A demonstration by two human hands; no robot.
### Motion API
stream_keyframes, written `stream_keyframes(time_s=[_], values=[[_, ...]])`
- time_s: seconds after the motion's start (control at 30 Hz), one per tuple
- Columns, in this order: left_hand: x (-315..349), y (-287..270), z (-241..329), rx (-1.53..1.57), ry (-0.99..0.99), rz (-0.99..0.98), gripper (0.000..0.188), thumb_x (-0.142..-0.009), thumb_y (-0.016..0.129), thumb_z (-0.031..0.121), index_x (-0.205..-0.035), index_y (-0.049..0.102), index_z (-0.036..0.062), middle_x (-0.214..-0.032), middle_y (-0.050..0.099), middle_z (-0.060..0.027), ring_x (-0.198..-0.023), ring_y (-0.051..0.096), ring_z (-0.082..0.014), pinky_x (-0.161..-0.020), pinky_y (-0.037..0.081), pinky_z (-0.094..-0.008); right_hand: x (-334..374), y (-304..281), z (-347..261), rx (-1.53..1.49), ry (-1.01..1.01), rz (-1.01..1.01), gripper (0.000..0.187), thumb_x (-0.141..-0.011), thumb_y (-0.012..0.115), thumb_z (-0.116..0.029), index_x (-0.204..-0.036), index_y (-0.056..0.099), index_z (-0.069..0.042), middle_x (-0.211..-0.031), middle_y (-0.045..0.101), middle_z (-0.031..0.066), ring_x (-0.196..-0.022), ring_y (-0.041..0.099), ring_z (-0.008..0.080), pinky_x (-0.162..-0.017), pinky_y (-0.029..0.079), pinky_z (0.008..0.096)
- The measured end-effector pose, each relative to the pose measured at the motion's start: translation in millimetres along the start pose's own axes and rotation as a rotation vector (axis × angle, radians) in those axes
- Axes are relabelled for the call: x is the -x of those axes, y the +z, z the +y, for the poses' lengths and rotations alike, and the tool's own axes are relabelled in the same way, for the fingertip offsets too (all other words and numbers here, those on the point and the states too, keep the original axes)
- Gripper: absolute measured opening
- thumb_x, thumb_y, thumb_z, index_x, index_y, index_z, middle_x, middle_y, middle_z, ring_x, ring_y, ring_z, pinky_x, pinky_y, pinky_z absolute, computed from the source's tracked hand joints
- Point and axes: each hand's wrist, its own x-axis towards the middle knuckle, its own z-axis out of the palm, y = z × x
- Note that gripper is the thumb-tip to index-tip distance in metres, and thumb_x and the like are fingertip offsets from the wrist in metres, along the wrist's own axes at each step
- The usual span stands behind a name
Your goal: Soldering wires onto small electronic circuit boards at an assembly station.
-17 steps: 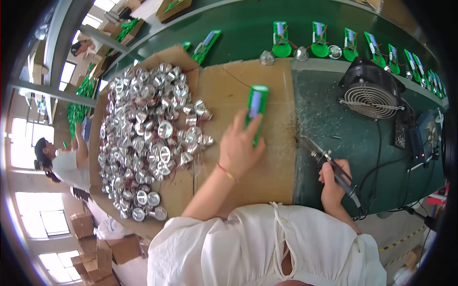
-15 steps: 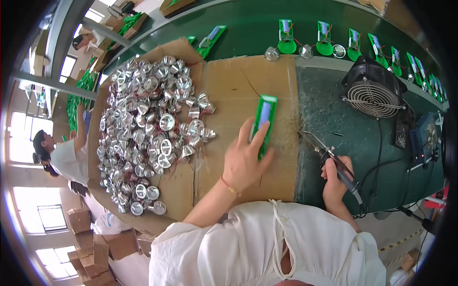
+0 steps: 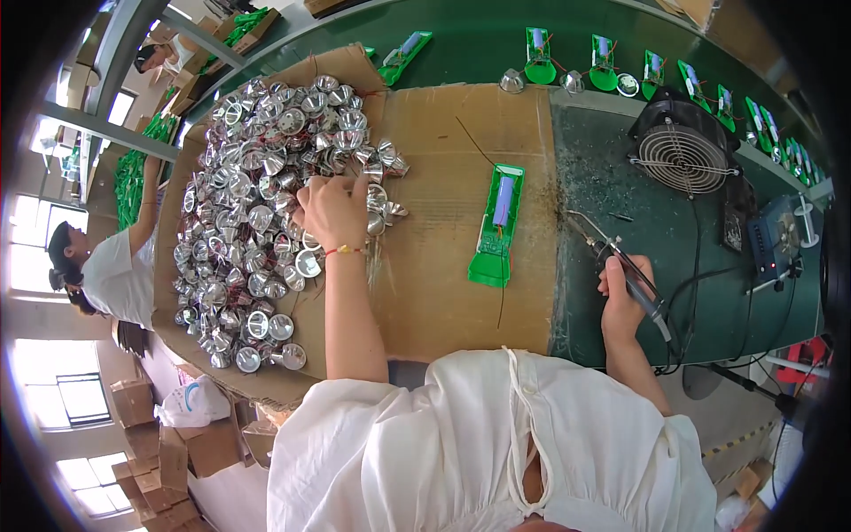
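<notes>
Your left hand (image 3: 335,213) is over the heap of silvery cups (image 3: 257,204), its fingers bent down among them; you can't tell from here whether they are closed on one, as the back of the hand hides the tips. The green case (image 3: 496,226) lies well apart from those fingers, to their right, untouched on the flat cardboard sheet (image 3: 425,301), nearer the sheet's right edge than its left. Your right hand (image 3: 628,293) has its fingers clamped round the handle of the soldering iron (image 3: 636,291), to the right of the case, past the sheet's right edge. The iron's tip points up and left, toward that edge.

The case's long axis runs away from you at a slight slant, its narrow end toward the counter's (image 3: 665,239) far edge and leaning right, its flared end toward you. A violet cylinder (image 3: 504,202) lies lengthwise in the far half, and a thin dark wire sticks out at each end (the far one slants off to the left).

The cups fill the cardboard tray (image 3: 359,69) at the counter's left side, a few spilling over its right side onto the sheet. Beyond the counter's far edge stands a row of similar green cases (image 3: 538,58). A black fan (image 3: 683,160) sits near the far right corner.
</notes>
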Motion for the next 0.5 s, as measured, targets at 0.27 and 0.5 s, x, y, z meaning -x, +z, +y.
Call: stream_keyframes(time_s=[0.27,0.5], values=[[-36,24,-8,0.688,-0.116,-0.143,0.031,-0.073,0.059,0.044,-0.083,0.071,0.0168,-0.094,0.062,-0.0066,-0.096,0.052,-0.0297,-0.081,0.036,-0.0505,-1,-1,0,0.033,-0.041,0.011,0.016,-0.081,0.062,-0.013,-0.083,0.051,-0.001,-0.065,0.055,0.0051,-0.052,0.049,0.0073,-0.048,0.04,0.0195],[-36,9,-1,0.741,-0.054,-0.187,0.03,-0.075,0.062,0.035,-0.085,0.069,0.007,-0.072,0.066,-0.0083,-0.074,0.059,-0.0239,-0.071,0.044,-0.034,1,-1,1,0.008,-0.013,0.026,0.016,-0.081,0.062,-0.012,-0.083,0.051,-0.001,-0.065,0.055,0.0051,-0.052,0.049,0.0072,-0.048,0.04,0.0189]])
